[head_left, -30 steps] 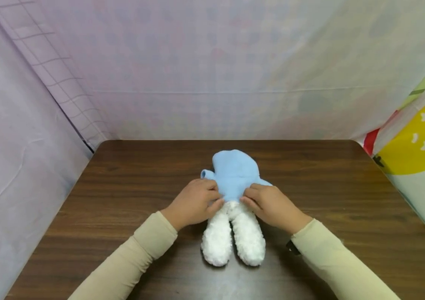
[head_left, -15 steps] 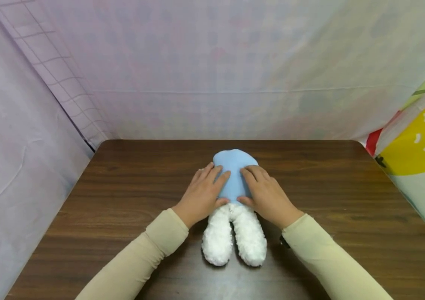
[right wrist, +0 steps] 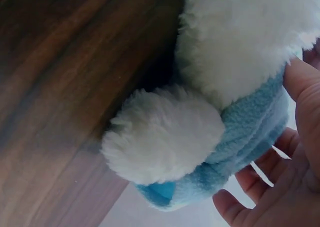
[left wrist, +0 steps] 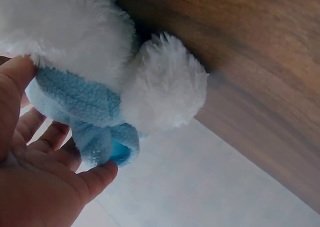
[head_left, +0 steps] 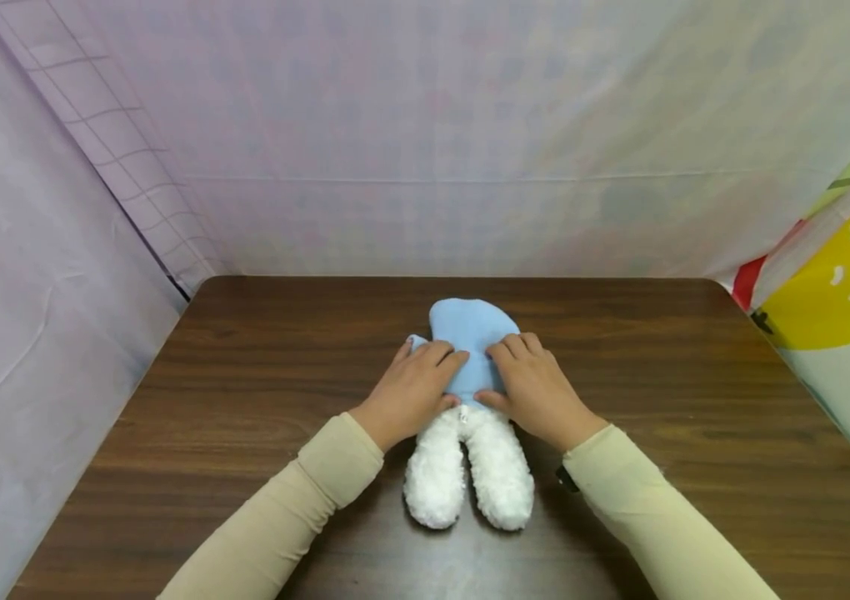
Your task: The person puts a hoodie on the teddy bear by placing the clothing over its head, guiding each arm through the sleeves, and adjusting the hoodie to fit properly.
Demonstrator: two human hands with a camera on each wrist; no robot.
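Note:
On the table lies a plush toy with white fluffy limbs toward the person and a blue fleece garment over its far part. My left hand lies on the garment's left side, fingers spread, thumb by the hem. Its fingertips reach the small blue sleeve in the left wrist view. My right hand rests on the opposite side, fingers extended along the fleece and thumb at the lower edge. A white fluffy ball-like part bulges beside the sleeve opening in the right wrist view.
The toy sits mid-width on a dark brown wooden table. Pale patterned cloth hangs behind the far edge and along the left. At the right is a hanging with a yellow fruit print.
Both hands moved from pinching near the hem to lying farther up the garment, fingers spreading over its sides. Over the last half second the left sleeve came back into sight beyond the left fingertips.

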